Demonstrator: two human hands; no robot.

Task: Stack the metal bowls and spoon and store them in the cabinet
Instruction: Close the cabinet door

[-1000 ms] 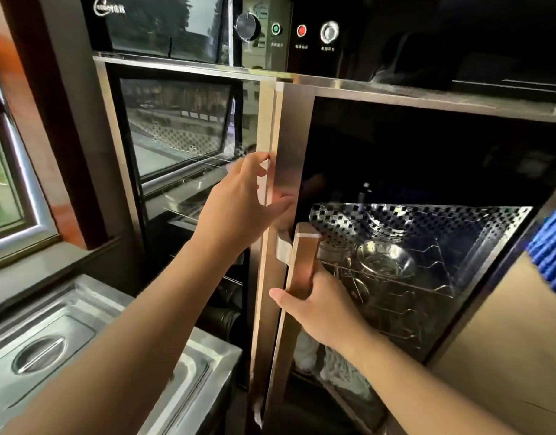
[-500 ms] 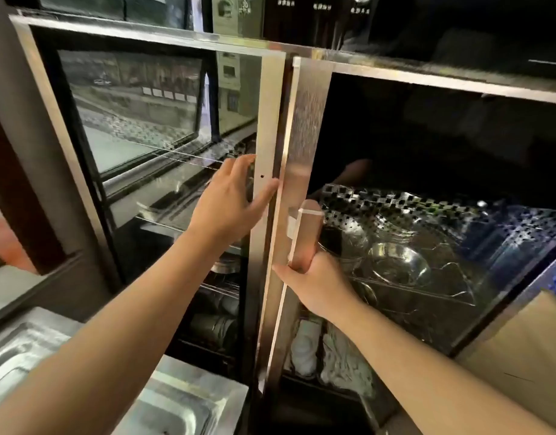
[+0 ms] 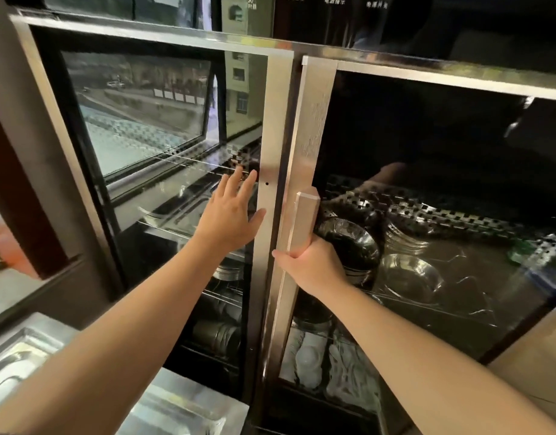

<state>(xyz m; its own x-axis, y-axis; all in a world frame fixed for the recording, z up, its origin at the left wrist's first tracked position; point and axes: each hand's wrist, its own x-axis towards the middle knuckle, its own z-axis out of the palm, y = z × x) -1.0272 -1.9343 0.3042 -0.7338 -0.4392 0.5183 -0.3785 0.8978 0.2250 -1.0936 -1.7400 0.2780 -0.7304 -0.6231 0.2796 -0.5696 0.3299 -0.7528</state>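
**A:** Where do the bowls sit relative to the hands?

**B:** Behind glass. The metal bowls (image 3: 410, 277) rest on a wire rack (image 3: 452, 312) inside the cabinet (image 3: 270, 45), to the right of both hands and beyond the right door (image 3: 314, 127). A darker bowl (image 3: 355, 243) lies just behind the right hand. A spoon cannot be made out among them.

**A:** And the hands themselves?

**B:** They are apart. The right hand (image 3: 311, 265) is wrapped around the lower part of the door handle (image 3: 303, 221). The left hand (image 3: 229, 218) is flat and spread, fingers (image 3: 236, 183) splayed, on or just off the glass of the left door (image 3: 163, 120) beside its metal stile; contact cannot be confirmed.

**A:** What does the coming move turn on?

**B:** The handle's long axis. It runs nearly upright, leaning a little with the camera's tilt, along the inner edge of the right door, right at the seam between the two doors. The right hand is the nearer one and already grips it, so any last push or pull is its job. The left hand looks to be only bracing the neighbouring door.

**A:** How far along is the task?

**B:** Judging by the bowls on the rack and the doors nearly flush, only the final closing seems to remain.
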